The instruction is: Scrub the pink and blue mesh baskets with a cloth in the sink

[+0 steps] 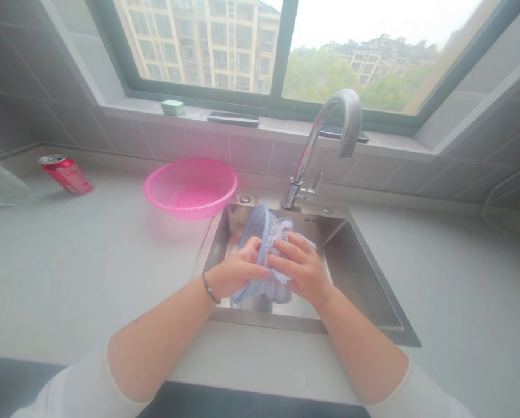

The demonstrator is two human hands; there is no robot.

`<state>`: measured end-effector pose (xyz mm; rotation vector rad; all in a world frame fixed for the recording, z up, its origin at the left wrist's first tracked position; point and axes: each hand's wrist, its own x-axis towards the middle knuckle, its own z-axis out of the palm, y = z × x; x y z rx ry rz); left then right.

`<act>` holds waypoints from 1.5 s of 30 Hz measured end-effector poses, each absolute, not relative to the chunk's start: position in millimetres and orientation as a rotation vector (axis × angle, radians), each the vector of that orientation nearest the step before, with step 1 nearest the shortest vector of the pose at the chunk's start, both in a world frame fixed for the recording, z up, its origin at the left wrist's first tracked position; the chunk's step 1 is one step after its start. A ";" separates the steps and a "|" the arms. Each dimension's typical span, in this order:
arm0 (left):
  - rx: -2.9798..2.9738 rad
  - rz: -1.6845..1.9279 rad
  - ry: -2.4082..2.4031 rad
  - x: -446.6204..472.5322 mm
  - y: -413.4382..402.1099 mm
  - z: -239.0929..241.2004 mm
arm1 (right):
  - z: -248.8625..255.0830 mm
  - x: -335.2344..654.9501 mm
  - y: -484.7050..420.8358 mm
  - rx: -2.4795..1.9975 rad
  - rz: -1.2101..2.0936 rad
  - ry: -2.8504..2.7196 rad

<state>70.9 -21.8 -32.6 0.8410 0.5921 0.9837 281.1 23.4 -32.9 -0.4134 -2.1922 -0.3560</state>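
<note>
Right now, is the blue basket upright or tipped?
Tipped: the left hand holds the blue basket at the sink with its rim running steeply rather than level.

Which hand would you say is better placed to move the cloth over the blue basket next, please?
Probably the right hand: it lies over the cloth, against the blue basket. The left hand grips the basket's edge, so it seems better suited to steadying it.

The right hand [303, 270] covers part of the cloth [281, 229], which hides some of the basket [255, 225]. The left hand [239, 268] is partly hidden. The left edge crops a bag [1, 187]; the can [68, 175] is too blurred to read.
</note>
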 end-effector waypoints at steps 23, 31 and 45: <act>0.989 0.966 0.375 68.8 -22.7 -34.9 | -35.4 293.5 16.1 -0.442 -0.304 -2.051; 1.020 0.824 0.377 72.7 -29.4 -28.2 | -35.7 308.3 30.1 -0.613 -0.169 -1.867; 0.978 0.900 0.429 68.2 -23.3 -32.7 | -43.8 295.7 23.9 -0.480 -0.155 -2.057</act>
